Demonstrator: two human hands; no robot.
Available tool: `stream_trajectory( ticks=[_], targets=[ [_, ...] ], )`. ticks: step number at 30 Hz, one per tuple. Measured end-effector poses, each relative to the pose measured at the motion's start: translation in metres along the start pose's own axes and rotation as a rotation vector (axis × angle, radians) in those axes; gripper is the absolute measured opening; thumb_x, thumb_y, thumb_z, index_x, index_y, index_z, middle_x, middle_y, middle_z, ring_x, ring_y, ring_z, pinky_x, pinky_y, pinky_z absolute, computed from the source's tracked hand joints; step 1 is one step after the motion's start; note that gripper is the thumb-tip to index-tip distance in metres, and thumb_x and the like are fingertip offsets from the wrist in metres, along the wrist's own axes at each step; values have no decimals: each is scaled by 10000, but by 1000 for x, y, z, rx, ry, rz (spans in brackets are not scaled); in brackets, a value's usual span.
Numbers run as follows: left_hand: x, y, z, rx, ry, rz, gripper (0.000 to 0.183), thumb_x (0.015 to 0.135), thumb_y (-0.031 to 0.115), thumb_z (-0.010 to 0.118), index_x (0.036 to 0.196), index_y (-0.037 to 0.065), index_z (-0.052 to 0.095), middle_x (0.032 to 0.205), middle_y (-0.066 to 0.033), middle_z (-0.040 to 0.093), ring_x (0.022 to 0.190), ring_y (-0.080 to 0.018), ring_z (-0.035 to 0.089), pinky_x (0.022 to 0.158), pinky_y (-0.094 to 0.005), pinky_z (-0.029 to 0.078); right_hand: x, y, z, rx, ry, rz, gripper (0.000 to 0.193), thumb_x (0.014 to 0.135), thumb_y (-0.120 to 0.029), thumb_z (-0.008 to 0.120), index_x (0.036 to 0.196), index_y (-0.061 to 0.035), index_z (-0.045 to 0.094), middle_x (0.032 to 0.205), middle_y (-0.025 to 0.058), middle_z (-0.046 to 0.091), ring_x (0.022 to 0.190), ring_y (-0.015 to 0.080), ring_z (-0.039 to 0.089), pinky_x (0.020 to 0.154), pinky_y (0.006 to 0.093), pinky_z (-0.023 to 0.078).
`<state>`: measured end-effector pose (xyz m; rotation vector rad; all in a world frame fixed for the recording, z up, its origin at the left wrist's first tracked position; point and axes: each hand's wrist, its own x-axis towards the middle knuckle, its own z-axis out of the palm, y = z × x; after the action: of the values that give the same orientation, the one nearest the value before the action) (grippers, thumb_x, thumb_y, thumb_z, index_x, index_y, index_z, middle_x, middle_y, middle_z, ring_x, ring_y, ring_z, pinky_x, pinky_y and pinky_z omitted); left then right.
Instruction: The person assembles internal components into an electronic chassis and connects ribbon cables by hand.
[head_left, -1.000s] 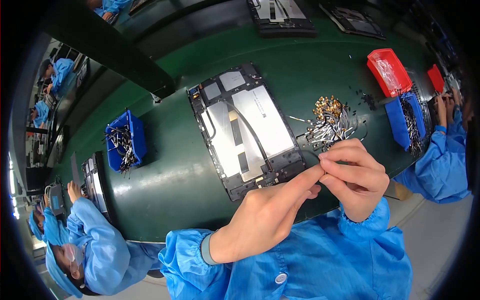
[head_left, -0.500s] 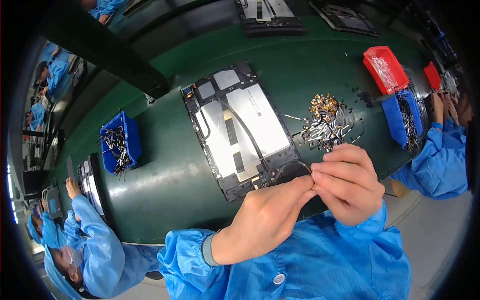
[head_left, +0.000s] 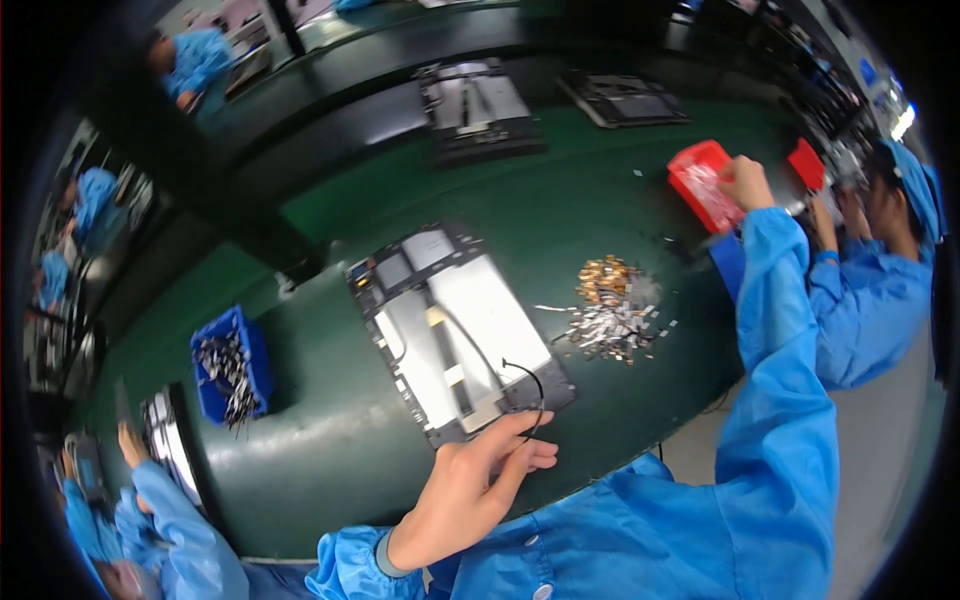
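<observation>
My left hand (head_left: 470,480) pinches a thin black cable (head_left: 541,385) at the near edge of an opened tablet-like device (head_left: 500,310). The cable's free end curls up over the device. This device has a black frame and large silver panels and lies flat on the green bench. Far out to the right, my right hand (head_left: 745,184) is at a red bin (head_left: 690,165) that holds clear, shiny material. Its fingers are curled downward at the bin's near side. What they grip, if anything, is too blurred to tell.
To the right of the device lies a loose pile of small cables (head_left: 610,315) with gold and white ends. A blue bin of cables (head_left: 262,365) stands at left. More opened devices (head_left: 480,105) lie at the back. A co-worker (head_left: 870,290) sits at right, and a dark post (head_left: 220,200) rises at back left.
My right hand has left my left hand and gone out to the red bin. The left hand keeps the cable, now over the device's near edge. The view has shifted.
</observation>
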<state>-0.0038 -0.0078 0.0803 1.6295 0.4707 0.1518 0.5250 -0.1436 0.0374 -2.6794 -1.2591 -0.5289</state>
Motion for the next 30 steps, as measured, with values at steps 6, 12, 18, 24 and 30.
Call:
stream_trajectory(
  ticks=[6, 12, 18, 24, 30],
  targets=[
    [-10, -15, -27, -120, -7, -75, 297, 942, -13, 469, 1233, -57, 507, 975, -164, 705, 945, -236, 693, 839, -300, 556, -64, -230, -97, 582, -33, -373, 385, 735, 63, 636, 1105, -38, 663, 1065, 147, 636, 1001, 312, 606, 861, 355, 485],
    [-16, -31, -43, -176, 44, -27, 299, 926, -51, 465, 1223, -48, 500, 995, -177, 699, 958, -251, 690, 840, -309, 561, -122, -345, -93, 929, -360, -849, 305, 739, 8, 656, 1042, -12, 693, 922, 109, 645, 814, 243, 659, 689, 296, 556],
    [-27, -38, -66, -150, 202, 41, 277, 876, -39, 531, 1149, -55, 575, 987, -172, 697, 896, -266, 708, 787, -312, 558, -107, -386, -73, 1309, -921, -114, 194, 820, 22, 677, 1011, 51, 671, 804, 87, 674, 708, 116, 655, 636, 231, 541],
    [-16, -66, -88, 874, 533, 305, 307, 728, 3, 662, 1031, -48, 650, 1007, -166, 664, 842, -282, 673, 733, -321, 552, -93, -413, -42, 1310, -963, -45, 271, 810, 33, 696, 1078, 52, 659, 724, 50, 641, 642, 72, 613, 602, 205, 522],
    [-8, -78, -95, 963, 499, 339, 344, 686, 22, 670, 1022, -51, 659, 1006, -172, 657, 868, -271, 675, 762, -320, 558, -85, -416, -42, 1172, -946, -184, 362, 799, 67, 686, 1156, 22, 642, 731, 29, 633, 653, 43, 591, 619, 177, 503]
  ],
)
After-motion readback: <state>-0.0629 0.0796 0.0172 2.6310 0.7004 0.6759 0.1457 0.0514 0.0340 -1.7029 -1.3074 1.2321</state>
